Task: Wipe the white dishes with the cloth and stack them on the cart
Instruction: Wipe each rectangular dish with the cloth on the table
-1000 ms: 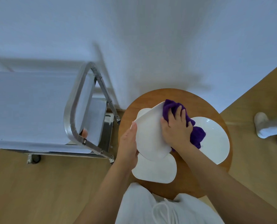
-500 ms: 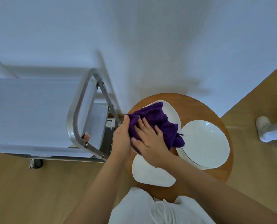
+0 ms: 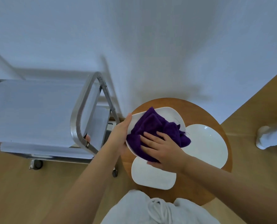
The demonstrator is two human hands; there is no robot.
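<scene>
Head view showed me mid-wipe: my left hand point(image 3: 120, 135) gripped the dish point(image 3: 171, 114) by its left rim, thumb over the edge, holding it tilted above the table point(image 3: 199, 109) so its face met the cloth point(image 3: 152, 126). My right hand point(image 3: 162, 149) lay flat, fingers spread, pressing that cloth into the dish, not pinching it. Two more dishes waited below: a plate point(image 3: 205, 144) on the right and a squarish one point(image 3: 152, 177) nearest me. To my left the cart point(image 3: 37, 109) stood just beside the table, its shelf bare where I could see, so I judged stacking not yet begun.
</scene>
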